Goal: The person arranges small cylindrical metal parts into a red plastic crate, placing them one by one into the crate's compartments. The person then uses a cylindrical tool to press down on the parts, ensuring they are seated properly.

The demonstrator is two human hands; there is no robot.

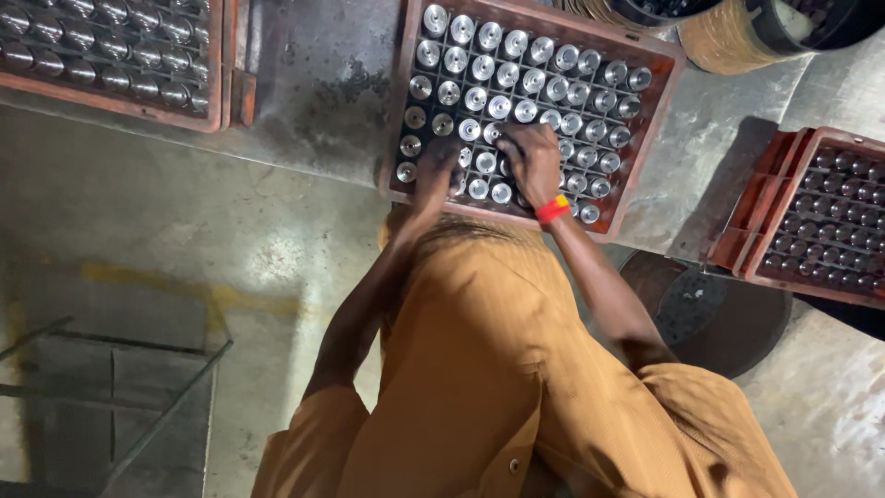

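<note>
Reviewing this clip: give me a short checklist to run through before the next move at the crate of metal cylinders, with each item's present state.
1. Both hands over the crate: ok. The left hand and the right hand are on its near rows.
2. Metal cylinders upright in their cells: ok where visible.
3. Every cell filled: cannot tell, the hands cover several.
4. Grip of each hand on a cylinder: cannot tell, the fingers are curled over the parts.
5. Crate flat on the floor: ok, no tilt shows.
6. Room beside the crate: ok, the neighbouring crate on the right stands apart.
</note>
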